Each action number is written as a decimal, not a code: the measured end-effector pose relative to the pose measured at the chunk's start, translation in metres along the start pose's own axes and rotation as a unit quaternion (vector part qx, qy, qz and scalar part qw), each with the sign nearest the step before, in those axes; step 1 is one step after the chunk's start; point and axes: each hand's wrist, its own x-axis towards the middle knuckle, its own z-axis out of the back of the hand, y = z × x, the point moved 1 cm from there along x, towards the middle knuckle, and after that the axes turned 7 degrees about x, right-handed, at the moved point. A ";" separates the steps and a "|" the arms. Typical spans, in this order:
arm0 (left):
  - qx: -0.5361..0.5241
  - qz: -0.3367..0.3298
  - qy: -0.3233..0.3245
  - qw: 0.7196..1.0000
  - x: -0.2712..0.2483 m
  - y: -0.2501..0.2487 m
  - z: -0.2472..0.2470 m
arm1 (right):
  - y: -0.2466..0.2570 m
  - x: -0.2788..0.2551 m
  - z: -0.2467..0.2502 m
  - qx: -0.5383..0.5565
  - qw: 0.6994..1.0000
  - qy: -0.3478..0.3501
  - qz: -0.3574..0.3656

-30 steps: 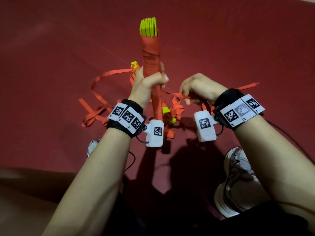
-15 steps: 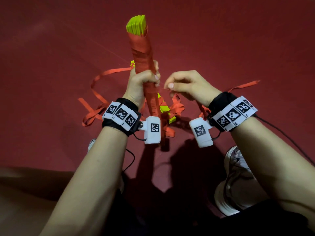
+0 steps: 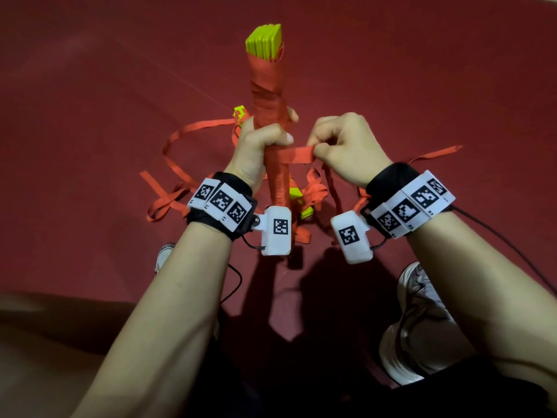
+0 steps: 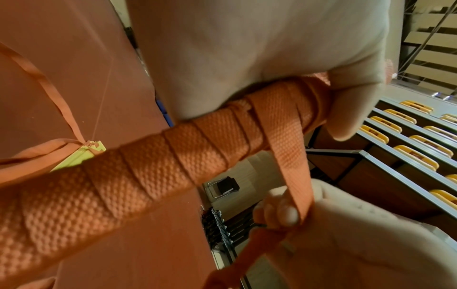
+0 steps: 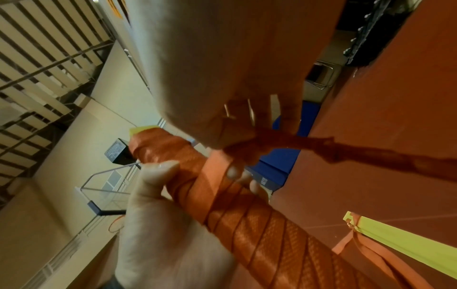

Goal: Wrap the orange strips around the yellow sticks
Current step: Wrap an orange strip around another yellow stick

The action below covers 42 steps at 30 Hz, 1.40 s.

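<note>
Centre frame in the head view: my left hand (image 3: 262, 146) grips the bundle of yellow sticks (image 3: 265, 39) upright, fingers curled round the wrapped shaft. My right hand (image 3: 343, 143) pinches the free orange strip (image 3: 297, 153), pulled flat and sideways from the bundle. Wrapping covers nearly the full length; only the yellow tips show at upper centre. Judgement: final turns and securing remain. More loose strips (image 3: 193, 131) and another yellow piece (image 3: 239, 111) lie on the red floor (image 3: 90, 86) behind.

Loose strips (image 3: 177, 164) cluttering floor (image 3: 90, 101) beneath hands
</note>
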 end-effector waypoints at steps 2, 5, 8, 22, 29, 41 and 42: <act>-0.005 0.013 -0.001 1.000 -0.001 0.000 -0.003 | 0.001 -0.001 -0.002 -0.034 0.999 -0.018 0.016; -0.023 0.013 0.003 1.000 -0.003 0.001 -0.005 | 0.002 -0.001 -0.003 -0.056 0.997 -0.042 0.017; -0.031 0.004 0.025 0.999 -0.003 0.000 -0.007 | 0.004 -0.001 -0.004 -0.078 0.996 -0.053 0.001; -0.044 0.017 -0.031 0.998 -0.005 -0.006 -0.006 | -0.001 -0.001 -0.001 -0.048 0.996 -0.075 0.010; -0.034 0.010 -0.028 0.999 0.005 0.001 -0.001 | 0.007 -0.005 -0.007 0.023 0.996 -0.061 0.054; -0.082 0.024 -0.018 0.996 0.004 0.001 0.000 | -0.003 -0.001 -0.001 -0.038 0.994 -0.082 0.068; -0.091 0.025 -0.010 0.996 0.004 0.001 0.000 | -0.004 -0.001 0.000 -0.041 0.994 -0.081 0.065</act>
